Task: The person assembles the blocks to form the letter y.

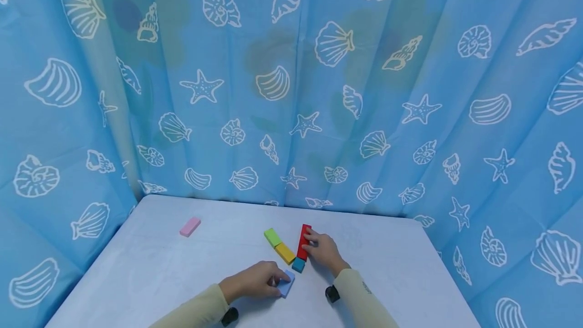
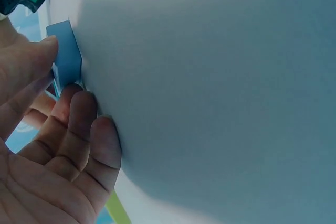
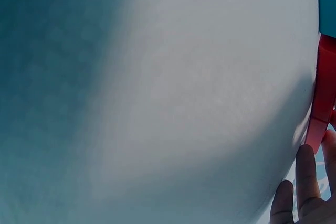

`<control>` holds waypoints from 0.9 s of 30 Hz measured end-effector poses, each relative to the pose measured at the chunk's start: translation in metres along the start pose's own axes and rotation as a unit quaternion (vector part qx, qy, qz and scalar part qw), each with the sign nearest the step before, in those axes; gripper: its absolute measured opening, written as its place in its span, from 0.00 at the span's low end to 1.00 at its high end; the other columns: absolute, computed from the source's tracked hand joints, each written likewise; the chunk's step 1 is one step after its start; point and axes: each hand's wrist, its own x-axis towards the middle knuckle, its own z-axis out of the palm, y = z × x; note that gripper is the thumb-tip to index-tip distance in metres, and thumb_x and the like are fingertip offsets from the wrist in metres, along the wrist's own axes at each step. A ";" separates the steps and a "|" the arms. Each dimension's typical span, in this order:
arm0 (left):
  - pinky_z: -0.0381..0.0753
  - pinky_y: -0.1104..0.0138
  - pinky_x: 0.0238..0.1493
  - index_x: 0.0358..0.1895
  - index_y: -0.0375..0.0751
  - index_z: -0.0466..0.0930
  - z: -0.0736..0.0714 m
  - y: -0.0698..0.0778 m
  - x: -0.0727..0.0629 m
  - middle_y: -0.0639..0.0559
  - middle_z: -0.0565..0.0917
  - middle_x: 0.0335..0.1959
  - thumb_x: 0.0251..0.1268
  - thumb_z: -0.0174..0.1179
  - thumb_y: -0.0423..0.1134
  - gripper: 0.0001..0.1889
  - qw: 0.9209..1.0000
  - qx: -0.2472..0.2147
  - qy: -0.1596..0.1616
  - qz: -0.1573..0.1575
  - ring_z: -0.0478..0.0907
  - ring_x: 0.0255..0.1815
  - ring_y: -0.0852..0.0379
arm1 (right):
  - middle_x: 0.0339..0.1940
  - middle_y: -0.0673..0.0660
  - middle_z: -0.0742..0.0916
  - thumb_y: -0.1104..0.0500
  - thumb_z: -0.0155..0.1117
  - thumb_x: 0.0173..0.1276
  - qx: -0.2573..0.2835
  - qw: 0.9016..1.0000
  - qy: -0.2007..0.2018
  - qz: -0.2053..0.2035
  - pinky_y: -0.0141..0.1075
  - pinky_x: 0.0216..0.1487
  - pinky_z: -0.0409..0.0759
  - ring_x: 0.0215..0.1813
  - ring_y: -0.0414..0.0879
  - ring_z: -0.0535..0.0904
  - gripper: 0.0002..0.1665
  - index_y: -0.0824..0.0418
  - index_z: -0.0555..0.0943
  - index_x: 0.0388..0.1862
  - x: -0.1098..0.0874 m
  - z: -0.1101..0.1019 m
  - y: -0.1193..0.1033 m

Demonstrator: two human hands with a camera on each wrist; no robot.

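My left hand [image 1: 257, 281] pinches a light blue block [image 1: 285, 284] between thumb and fingers, just above or on the table. In the left wrist view the thumb lies on that block [image 2: 67, 53], and the other fingertips sit close to the white surface. With thumb and fingertips my right hand [image 1: 324, 251] holds a red block [image 1: 302, 242]. The right wrist view shows the red piece [image 3: 324, 87] with a seam across it, fingers at its far end. A teal block [image 1: 298, 264] meets the red piece's near end. Beside it lie a yellow block [image 1: 285, 253] and a lime-green block [image 1: 272, 237], end to end.
A pink block [image 1: 190, 227] lies apart at the back left of the white table [image 1: 150, 262]. Behind the table's far edge hangs a blue curtain [image 1: 282, 115] with white shell prints. Dark wrist cameras sit under both sleeves.
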 end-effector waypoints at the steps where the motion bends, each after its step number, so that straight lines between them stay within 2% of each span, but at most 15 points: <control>1: 0.75 0.75 0.37 0.55 0.53 0.85 0.001 0.001 0.001 0.63 0.78 0.31 0.62 0.68 0.40 0.17 1.000 0.000 -0.001 0.002 0.72 0.30 0.67 | 0.70 0.52 0.78 0.58 0.70 0.65 0.001 1.000 0.000 0.000 0.52 0.60 0.79 0.72 0.61 0.68 0.28 0.52 0.79 0.65 0.001 0.000 0.000; 7: 0.75 0.76 0.36 0.56 0.51 0.85 0.004 0.004 0.008 0.63 0.78 0.30 0.61 0.68 0.39 0.18 1.000 -0.004 -0.007 0.014 0.72 0.29 0.67 | 0.70 0.52 0.78 0.58 0.70 0.64 0.000 1.000 -0.001 0.003 0.53 0.61 0.78 0.72 0.60 0.68 0.28 0.52 0.79 0.64 0.002 0.000 0.001; 27: 0.76 0.76 0.37 0.56 0.54 0.85 0.005 0.006 0.018 0.62 0.78 0.29 0.61 0.69 0.39 0.19 1.000 -0.003 -0.002 -0.003 0.73 0.30 0.67 | 0.70 0.51 0.78 0.57 0.71 0.64 -0.002 1.000 -0.001 -0.003 0.52 0.61 0.79 0.72 0.60 0.69 0.29 0.52 0.79 0.65 0.003 0.000 0.002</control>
